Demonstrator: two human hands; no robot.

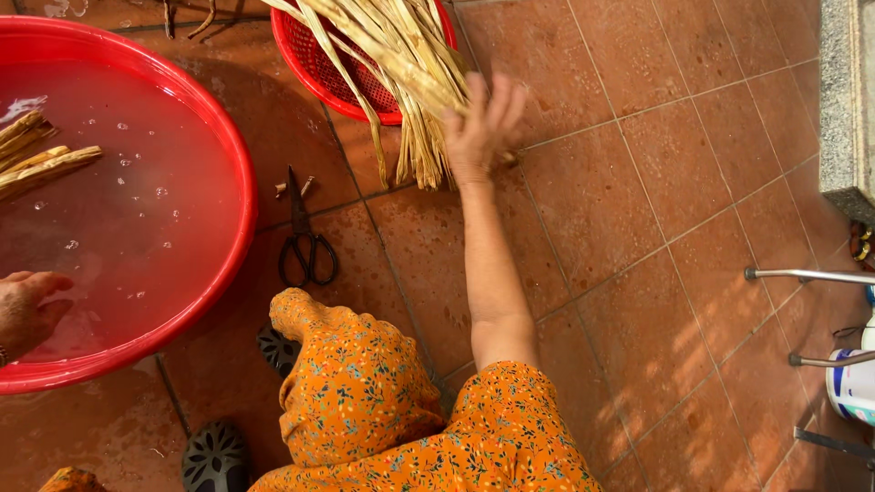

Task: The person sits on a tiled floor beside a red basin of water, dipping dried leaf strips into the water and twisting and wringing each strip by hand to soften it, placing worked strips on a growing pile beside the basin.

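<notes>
My right hand (480, 129) reaches forward to a bundle of dry, pale yellow leaf strips (401, 64); its fingers are spread and touch the strips' lower ends. The bundle lies across a red mesh basket (314, 55) and hangs down onto the floor tiles. My left hand (27, 310) rests in the water at the near edge of a large red basin (241, 210), fingers loosely curled, holding nothing I can see. A few soaked strips (41, 159) float at the basin's left side.
Black scissors (305, 246) lie on the terracotta tiles between basin and basket. My knee in orange flowered cloth (351, 383) and dark clogs (214, 460) are below. At the right stand a stone ledge (843, 100), metal legs (807, 275) and a white container (852, 383).
</notes>
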